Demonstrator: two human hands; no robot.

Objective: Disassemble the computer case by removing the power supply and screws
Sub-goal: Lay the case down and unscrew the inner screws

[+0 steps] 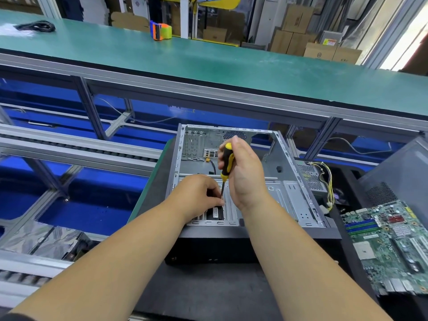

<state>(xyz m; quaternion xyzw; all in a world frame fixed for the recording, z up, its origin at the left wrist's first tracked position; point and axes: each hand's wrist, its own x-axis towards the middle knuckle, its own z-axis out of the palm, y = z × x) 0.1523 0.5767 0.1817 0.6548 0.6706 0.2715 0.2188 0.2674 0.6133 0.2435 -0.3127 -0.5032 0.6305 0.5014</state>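
An open grey computer case (pixel 290 191) lies on its side on a dark mat in front of me. My right hand (pixel 243 172) grips a yellow-and-black screwdriver (pixel 225 162) upright, its tip down at the drive cage near the case's front. My left hand (pixel 198 195) sits beside the shaft, its fingers curled at the tip, over a black drive (pixel 215 214). Whether it holds a screw is hidden. A power supply (pixel 310 177) with yellow wires lies outside the case to the right.
A green motherboard (pixel 391 244) lies on the mat at the right. A grey case panel (pixel 400 177) leans behind it. A roller conveyor (pixel 74 147) runs on the left. On the green upper shelf (pixel 208 61) are a tape dispenser (pixel 161 30) and a black cable (pixel 37 26).
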